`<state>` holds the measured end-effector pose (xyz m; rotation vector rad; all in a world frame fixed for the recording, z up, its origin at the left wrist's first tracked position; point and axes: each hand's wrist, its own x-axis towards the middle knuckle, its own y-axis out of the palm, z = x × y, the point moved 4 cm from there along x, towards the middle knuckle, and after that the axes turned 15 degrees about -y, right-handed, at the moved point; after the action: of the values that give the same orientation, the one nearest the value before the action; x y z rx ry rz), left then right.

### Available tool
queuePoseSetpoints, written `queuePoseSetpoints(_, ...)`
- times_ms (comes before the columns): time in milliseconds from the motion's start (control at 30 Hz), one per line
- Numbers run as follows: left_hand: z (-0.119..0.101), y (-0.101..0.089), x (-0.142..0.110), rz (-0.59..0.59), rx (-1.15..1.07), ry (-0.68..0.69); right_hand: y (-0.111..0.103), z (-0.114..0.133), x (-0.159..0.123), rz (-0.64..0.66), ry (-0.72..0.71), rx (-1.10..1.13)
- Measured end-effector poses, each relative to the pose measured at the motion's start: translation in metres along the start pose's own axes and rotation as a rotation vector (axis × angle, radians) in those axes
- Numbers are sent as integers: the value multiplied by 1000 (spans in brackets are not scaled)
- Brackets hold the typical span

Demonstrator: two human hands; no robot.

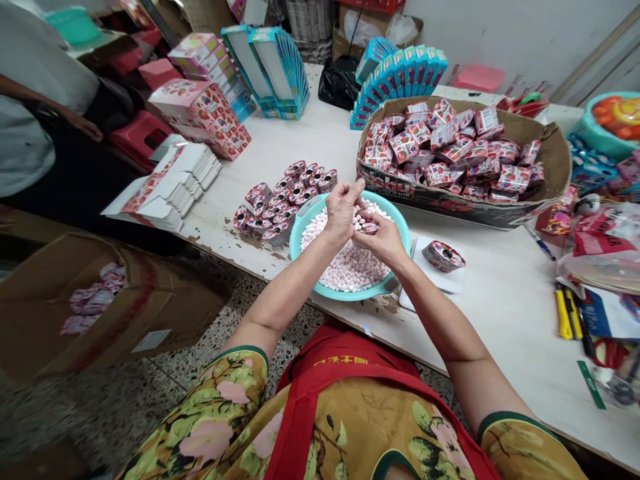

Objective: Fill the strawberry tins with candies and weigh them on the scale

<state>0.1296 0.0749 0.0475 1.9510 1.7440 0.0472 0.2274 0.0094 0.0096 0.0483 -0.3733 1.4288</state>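
Observation:
A turquoise bowl [350,295] of small pale pink candies [353,270] stands at the table's front edge. Over it, my right hand [385,241] is closed around a small printed candy box [369,228]. My left hand [341,212] hovers beside that box, its fingers pinched together; whatever they hold is hidden. Left of the bowl stand several similar boxes [280,208] with dark round openings on top. Another such box [444,256] sits to the right, by a flat white object [420,277].
Behind the bowl, a cardboard carton [465,208] is heaped with wrapped boxes. Flat white cartons [173,183] lie at left, blue display boxes [283,73] at the back. Cutters [564,313] lie at right. A floor carton [150,293] and another person [45,113] are at left.

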Motion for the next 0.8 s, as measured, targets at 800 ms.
queuePoseSetpoints(800,-7,10,-16,79,47,-15,3,1,-4,-105,-73,128)
